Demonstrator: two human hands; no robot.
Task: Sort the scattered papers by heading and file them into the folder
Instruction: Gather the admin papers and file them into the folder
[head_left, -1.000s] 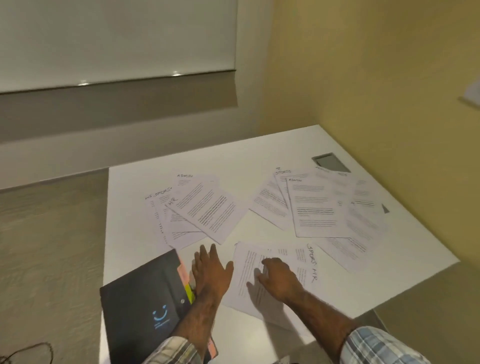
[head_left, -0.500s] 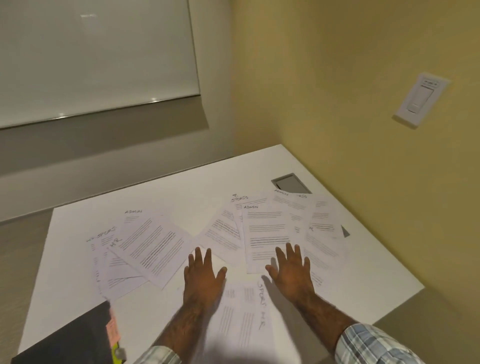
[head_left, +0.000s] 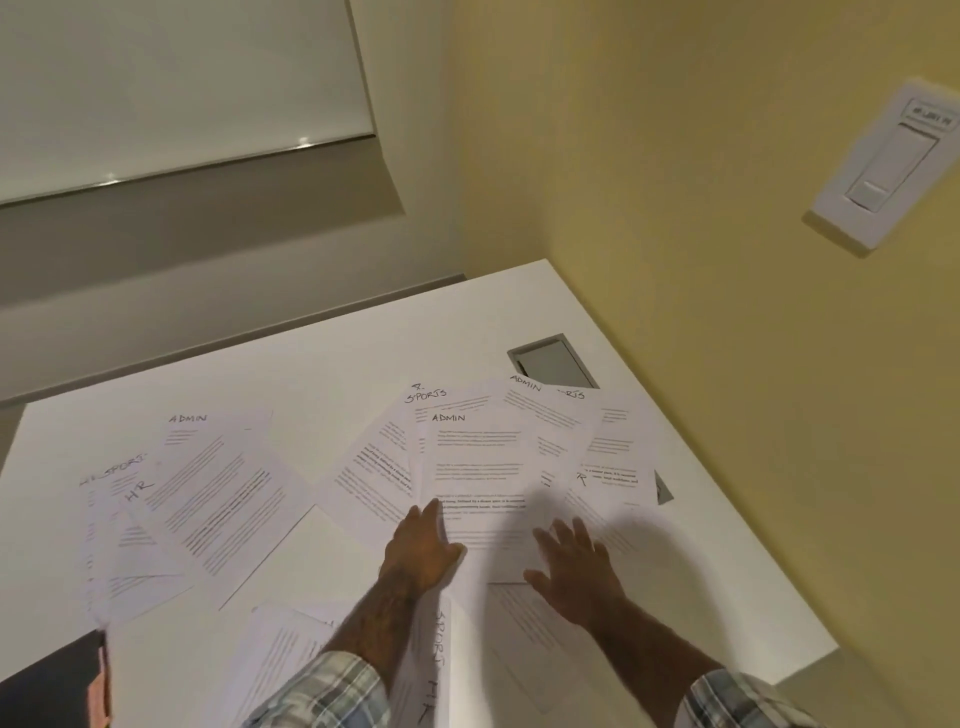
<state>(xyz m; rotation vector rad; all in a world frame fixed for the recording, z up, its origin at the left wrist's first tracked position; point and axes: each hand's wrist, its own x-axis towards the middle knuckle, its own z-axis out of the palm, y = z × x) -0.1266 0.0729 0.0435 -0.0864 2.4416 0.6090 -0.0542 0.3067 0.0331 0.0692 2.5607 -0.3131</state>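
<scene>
Both hands have moved forward onto the right pile. Left hand (head_left: 423, 545) lies flat on the ADMIN sheet (head_left: 475, 467), fingers together, nothing gripped. Right hand (head_left: 574, 564) hovers blurred just beside it, fingers spread. View has swung right: folder (head_left: 49, 680) now only a corner at the worktop (head_left: 322, 364) lower left.

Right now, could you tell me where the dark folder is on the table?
In the head view, the dark folder sits at the bottom-left corner of the frame, on the table's near-left edge, just below the left pile of papers.
</scene>
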